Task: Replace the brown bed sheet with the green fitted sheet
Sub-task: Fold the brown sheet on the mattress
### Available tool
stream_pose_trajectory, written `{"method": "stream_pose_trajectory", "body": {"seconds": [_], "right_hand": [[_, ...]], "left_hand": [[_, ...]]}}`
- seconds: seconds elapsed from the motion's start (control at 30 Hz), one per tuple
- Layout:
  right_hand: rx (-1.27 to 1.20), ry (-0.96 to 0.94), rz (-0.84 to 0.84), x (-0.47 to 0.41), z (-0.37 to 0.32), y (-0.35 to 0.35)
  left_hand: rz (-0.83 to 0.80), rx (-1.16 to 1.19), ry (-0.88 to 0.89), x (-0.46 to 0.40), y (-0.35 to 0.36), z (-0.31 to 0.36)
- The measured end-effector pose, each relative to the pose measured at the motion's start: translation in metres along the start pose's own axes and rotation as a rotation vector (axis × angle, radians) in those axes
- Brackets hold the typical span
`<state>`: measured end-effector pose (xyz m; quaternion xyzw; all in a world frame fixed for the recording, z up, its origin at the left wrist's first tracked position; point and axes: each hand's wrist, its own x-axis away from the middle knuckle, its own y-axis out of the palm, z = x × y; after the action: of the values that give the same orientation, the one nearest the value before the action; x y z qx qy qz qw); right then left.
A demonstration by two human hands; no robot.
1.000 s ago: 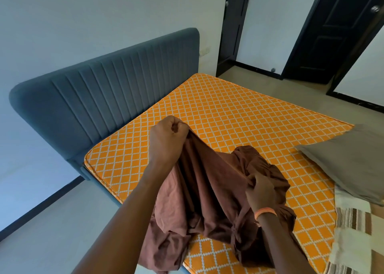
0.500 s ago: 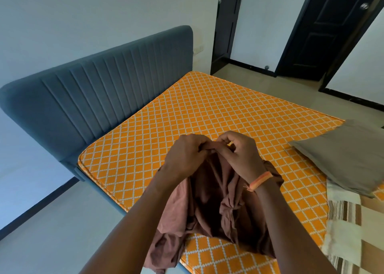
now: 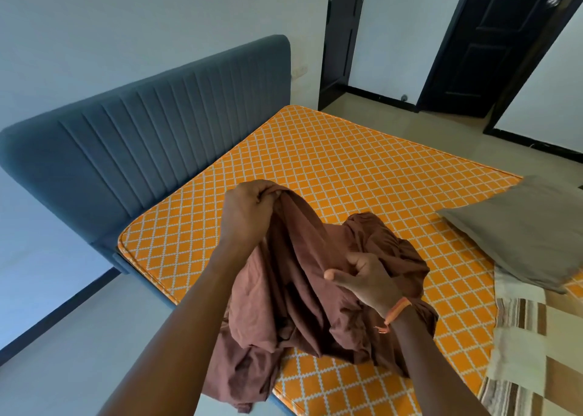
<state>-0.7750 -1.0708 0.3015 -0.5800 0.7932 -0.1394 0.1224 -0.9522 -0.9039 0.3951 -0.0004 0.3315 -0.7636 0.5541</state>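
The brown bed sheet (image 3: 303, 292) lies bunched in a heap on the near edge of the bare orange lattice-patterned mattress (image 3: 347, 169), and part of it hangs over the side. My left hand (image 3: 249, 213) grips a gathered bunch of the sheet and holds it up above the heap. My right hand (image 3: 362, 276), with an orange band at the wrist, is lower and to the right. Its fingers curl into a fold of the sheet and its thumb sticks out to the left. No green sheet is in view.
A grey-blue padded headboard (image 3: 142, 150) runs along the mattress's left side. A grey pillow (image 3: 520, 229) and a striped brown-and-cream blanket (image 3: 530, 346) lie on the right. Dark doors (image 3: 473, 43) stand beyond the bed. Pale floor (image 3: 79, 346) lies at my lower left.
My right hand has left my left hand and dropped down and right into the heap. My left hand still holds the gathered sheet up.
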Motion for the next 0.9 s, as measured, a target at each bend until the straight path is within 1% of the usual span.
{"method": "stream_pose_trajectory", "body": {"seconds": [0.07, 0.17, 0.23, 0.3, 0.37, 0.43, 0.5, 0.67, 0.77, 0.9], "right_hand": [[0.081, 0.052, -0.084, -0.001, 0.011, -0.002], [0.198, 0.090, -0.111, -0.006, 0.029, -0.006], [0.240, 0.112, -0.155, -0.009, 0.038, -0.009], [0.239, 0.127, -0.141, -0.008, 0.037, -0.013], [0.143, 0.152, -0.091, -0.007, 0.034, -0.017], [-0.091, 0.216, -0.034, -0.003, 0.035, -0.019], [-0.287, 0.278, -0.019, 0.001, 0.035, -0.023], [-0.350, 0.414, -0.147, 0.005, 0.043, -0.022], [-0.338, 0.481, -0.160, 0.006, 0.047, -0.010], [-0.338, 0.540, -0.173, 0.002, 0.046, 0.009]], "left_hand": [[0.058, -0.021, -0.037, -0.004, -0.003, -0.006], [0.103, -0.028, -0.079, -0.008, -0.007, -0.013], [0.106, -0.035, -0.095, -0.007, -0.008, -0.017], [0.104, -0.057, -0.110, -0.005, -0.009, -0.019], [0.130, -0.065, -0.140, -0.004, -0.011, -0.024], [0.169, -0.075, -0.174, -0.006, -0.016, -0.029], [0.184, -0.082, -0.190, -0.007, -0.020, -0.031], [0.214, -0.069, -0.218, -0.008, -0.022, -0.029], [0.200, -0.052, -0.207, -0.011, -0.019, -0.030], [0.156, -0.035, -0.234, -0.011, -0.014, -0.027]]}}
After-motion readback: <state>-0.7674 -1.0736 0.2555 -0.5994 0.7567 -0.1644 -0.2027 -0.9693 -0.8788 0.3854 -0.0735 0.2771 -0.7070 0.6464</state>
